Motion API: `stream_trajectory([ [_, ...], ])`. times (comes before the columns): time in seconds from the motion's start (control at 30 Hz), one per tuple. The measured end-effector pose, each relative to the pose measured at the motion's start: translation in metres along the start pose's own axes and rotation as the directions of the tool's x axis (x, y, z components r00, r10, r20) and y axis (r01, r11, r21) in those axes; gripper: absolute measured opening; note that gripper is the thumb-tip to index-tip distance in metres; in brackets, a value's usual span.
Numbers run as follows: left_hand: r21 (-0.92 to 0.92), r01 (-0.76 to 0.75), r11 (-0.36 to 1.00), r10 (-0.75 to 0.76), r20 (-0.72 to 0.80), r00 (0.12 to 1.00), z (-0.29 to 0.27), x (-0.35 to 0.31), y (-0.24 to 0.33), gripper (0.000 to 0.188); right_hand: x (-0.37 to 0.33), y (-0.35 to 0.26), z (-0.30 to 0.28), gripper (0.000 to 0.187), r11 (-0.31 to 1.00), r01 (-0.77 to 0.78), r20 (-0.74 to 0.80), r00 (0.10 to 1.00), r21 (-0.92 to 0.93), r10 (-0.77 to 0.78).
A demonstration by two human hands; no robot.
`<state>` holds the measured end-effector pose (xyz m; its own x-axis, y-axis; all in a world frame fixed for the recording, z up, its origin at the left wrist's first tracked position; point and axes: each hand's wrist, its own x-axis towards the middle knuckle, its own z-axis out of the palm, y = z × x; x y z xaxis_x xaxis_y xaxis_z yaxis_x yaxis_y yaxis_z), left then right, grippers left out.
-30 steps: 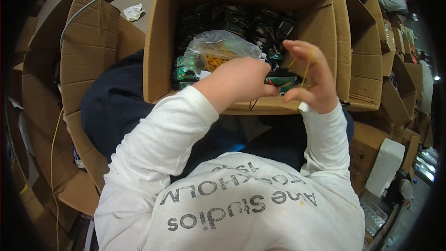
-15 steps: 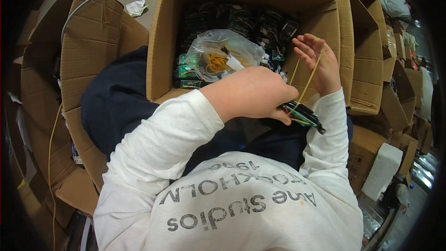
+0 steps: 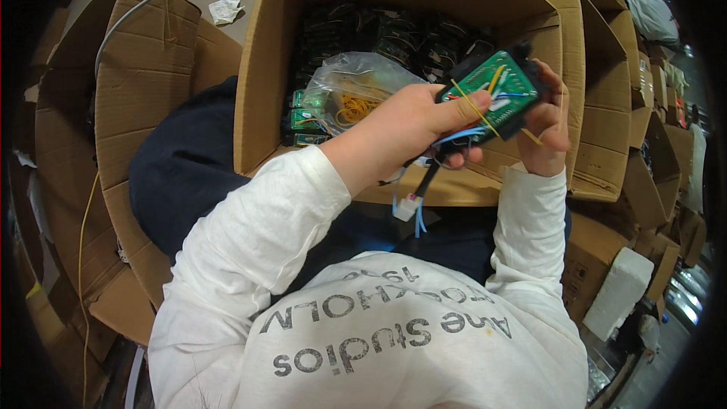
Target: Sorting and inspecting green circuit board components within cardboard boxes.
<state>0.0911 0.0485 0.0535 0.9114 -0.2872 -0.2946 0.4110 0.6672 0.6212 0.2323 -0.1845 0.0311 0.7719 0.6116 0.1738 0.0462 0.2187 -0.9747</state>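
Note:
A green circuit board (image 3: 512, 82) in a black housing is tilted up above the right side of the open box, with my left hand (image 3: 424, 115) closed on its near left end, thumb on top. A yellow rubber band (image 3: 474, 107) crosses the board. From the board's near side hang blue and black wires and a white plug connector (image 3: 407, 207). My right hand (image 3: 551, 117) is curled at the board's right edge. Part of the band runs to its fingers, whose tips are partly hidden and slightly blurred.
Inside the cardboard box (image 3: 260, 68), a clear plastic bag (image 3: 341, 76) with yellow rubber bands (image 3: 354, 109) lies on rows of similar boards (image 3: 307, 117). More open cartons (image 3: 148, 68) stand at left and right. A white foam block (image 3: 619, 293) is at the right.
Both hands have come together over the box's right side. The board has been raised and turned so its green face shows. The rubber band, stretched out before, now lies across it.

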Motion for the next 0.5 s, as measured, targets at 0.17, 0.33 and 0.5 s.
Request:
stream_trajectory([
  [0.17, 0.33, 0.175, 0.928, -0.16, -0.071, 0.985, -0.019, 0.015, -0.009, 0.049, -0.004, -0.001, 0.007, 0.105, 0.948, 0.166, 0.154, 0.98, -0.271, -0.128],
  [0.33, 0.822, 0.223, 0.524, -0.173, -0.153, 0.973, -0.015, 0.017, -0.018, 0.053, -0.008, -0.009, 0.017, 0.081, 0.701, 0.23, 0.463, 0.872, -0.675, 0.16],
  [0.5, 0.954, 0.181, 0.239, -0.117, -0.157, 0.981, -0.021, 0.016, -0.035, 0.061, -0.017, -0.004, 0.027, 0.055, 0.611, -0.063, 0.334, 0.791, -0.789, 0.513],
])
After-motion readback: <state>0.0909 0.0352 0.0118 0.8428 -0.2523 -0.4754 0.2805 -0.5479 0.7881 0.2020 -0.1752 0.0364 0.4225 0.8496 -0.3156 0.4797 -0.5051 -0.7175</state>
